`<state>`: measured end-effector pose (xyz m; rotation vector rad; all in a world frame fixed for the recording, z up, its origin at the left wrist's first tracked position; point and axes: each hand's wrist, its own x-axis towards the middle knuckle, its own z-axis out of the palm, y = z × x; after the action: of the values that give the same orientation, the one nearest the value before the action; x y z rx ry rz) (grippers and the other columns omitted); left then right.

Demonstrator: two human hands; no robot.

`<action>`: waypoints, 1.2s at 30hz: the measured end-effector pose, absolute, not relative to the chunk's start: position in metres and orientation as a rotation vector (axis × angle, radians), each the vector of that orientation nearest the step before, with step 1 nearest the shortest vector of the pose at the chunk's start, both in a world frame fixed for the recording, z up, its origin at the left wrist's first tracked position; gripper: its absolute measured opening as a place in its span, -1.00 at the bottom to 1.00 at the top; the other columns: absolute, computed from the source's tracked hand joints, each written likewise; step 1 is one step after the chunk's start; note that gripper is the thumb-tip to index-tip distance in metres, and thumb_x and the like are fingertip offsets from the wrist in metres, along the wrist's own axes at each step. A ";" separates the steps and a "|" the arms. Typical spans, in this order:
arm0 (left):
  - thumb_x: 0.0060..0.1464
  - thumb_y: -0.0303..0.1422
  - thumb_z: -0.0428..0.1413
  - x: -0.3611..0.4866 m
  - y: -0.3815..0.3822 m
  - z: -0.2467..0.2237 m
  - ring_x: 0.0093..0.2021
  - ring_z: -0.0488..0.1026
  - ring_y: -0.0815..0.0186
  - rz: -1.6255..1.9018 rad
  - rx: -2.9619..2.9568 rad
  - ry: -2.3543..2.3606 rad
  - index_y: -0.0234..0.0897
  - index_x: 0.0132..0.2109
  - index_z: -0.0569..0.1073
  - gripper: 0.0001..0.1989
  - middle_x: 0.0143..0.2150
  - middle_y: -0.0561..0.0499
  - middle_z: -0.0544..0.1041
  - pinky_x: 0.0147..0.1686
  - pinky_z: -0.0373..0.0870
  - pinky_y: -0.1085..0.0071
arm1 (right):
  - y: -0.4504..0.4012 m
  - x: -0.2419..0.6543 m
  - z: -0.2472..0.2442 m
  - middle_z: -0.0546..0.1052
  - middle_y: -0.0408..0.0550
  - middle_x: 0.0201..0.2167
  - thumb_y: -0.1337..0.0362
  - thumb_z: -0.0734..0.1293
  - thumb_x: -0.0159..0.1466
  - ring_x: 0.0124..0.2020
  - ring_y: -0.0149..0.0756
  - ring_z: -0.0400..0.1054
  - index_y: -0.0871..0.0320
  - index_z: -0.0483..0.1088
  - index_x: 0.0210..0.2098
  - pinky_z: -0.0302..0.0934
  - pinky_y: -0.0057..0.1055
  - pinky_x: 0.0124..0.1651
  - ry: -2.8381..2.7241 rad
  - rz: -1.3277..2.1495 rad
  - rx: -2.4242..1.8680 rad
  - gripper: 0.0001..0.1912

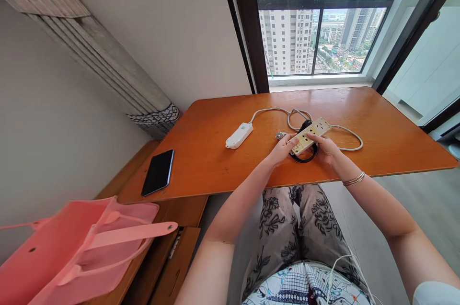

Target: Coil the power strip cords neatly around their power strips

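A cream power strip [318, 128] with several sockets is held at a slant just above the wooden table. My left hand [282, 149] is closed on its near left end, thumb on top. My right hand [326, 148] grips its near side, with the thumb on the socket face. A black cord [305, 159] loops under the strip, and a black plug [306, 124] shows at its far side. Beside my left fingers lies a pale plug [281, 135]. Behind the strip a white cable [275, 109] runs in loops to a second, white power strip [240, 135] farther left.
A black tablet [158, 172] lies near the left edge of the wooden table [204, 166]. At the lower left stands a pink bag [89, 242] with its straps hanging over. A gathered curtain [108, 56] is at the left, and a window [319, 17] lies beyond the table.
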<state>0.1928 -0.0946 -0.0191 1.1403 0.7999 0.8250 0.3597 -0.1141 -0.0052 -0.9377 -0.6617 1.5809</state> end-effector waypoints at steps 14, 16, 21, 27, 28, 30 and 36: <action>-0.01 -0.01 0.25 0.155 -0.099 0.004 -0.39 0.52 0.34 0.809 1.267 0.812 -0.27 0.07 0.35 -0.39 -0.16 -0.04 0.57 -0.48 0.40 0.46 | -0.140 0.410 0.017 0.57 -0.02 -0.28 -0.07 0.47 0.11 -0.21 -0.16 0.40 0.12 0.49 -0.34 0.29 -0.23 -0.10 -1.489 0.985 -1.436 -0.63; -0.01 0.02 0.24 0.150 -0.100 0.010 -0.40 0.51 0.34 0.771 1.288 0.789 -0.26 0.09 0.34 -0.37 -0.16 -0.04 0.57 -0.47 0.39 0.46 | -0.147 0.414 0.021 0.54 0.02 -0.24 -0.09 0.48 0.09 -0.20 -0.13 0.38 0.11 0.48 -0.29 0.27 -0.17 -0.06 -1.504 0.682 -1.470 -0.58; 0.06 -0.02 0.21 0.148 -0.111 0.029 -0.19 0.54 0.23 0.699 1.629 0.800 -0.26 0.11 0.44 -0.44 -0.10 -0.08 0.59 -0.27 0.45 0.40 | -0.160 0.407 0.047 0.47 0.13 0.03 -0.06 0.52 0.05 0.09 0.06 0.30 0.07 0.44 -0.04 0.14 0.01 0.17 -1.655 0.214 -1.349 -0.43; 0.11 -0.18 0.20 0.164 -0.135 0.048 0.15 0.46 0.08 0.500 1.994 0.645 -0.19 0.11 0.52 -0.57 0.15 -0.07 0.55 0.08 0.38 0.30 | -0.152 0.391 0.077 0.59 -0.04 -0.24 -0.07 0.51 0.05 -0.19 -0.11 0.44 0.06 0.54 -0.18 0.23 -0.24 -0.08 -2.398 0.769 -1.152 -0.55; 0.12 -0.19 0.19 0.166 -0.137 0.049 0.13 0.48 0.09 0.484 2.007 0.637 -0.20 0.11 0.51 -0.58 0.14 -0.08 0.56 0.07 0.39 0.30 | -0.149 0.390 0.078 0.58 -0.08 -0.33 -0.07 0.51 0.04 -0.31 -0.21 0.42 0.09 0.54 -0.19 0.22 -0.31 -0.20 -2.466 0.899 -1.145 -0.55; 0.13 -0.20 0.18 0.167 -0.139 0.050 0.04 0.52 0.13 0.490 2.003 0.659 -0.23 0.10 0.48 -0.58 0.09 -0.09 0.58 -0.02 0.42 0.32 | -0.143 0.391 0.076 0.54 -0.15 -0.41 -0.04 0.52 0.02 -0.45 -0.33 0.34 0.14 0.53 -0.15 0.14 -0.40 -0.37 -2.530 1.055 -1.139 -0.49; 0.07 -0.17 0.22 0.166 -0.136 0.044 -0.20 0.51 0.23 0.506 1.921 0.766 -0.25 0.02 0.31 -0.56 -0.10 -0.09 0.59 -0.28 0.40 0.38 | -0.133 0.392 0.064 0.56 -0.11 -0.36 -0.01 0.52 0.02 -0.45 -0.38 0.29 0.20 0.53 -0.17 0.08 -0.45 -0.42 -2.511 1.042 -1.177 -0.50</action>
<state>0.1657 -0.1357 0.0440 1.9212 0.7663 0.5062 0.3922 -0.1334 0.0643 -1.1773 -2.5111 1.0422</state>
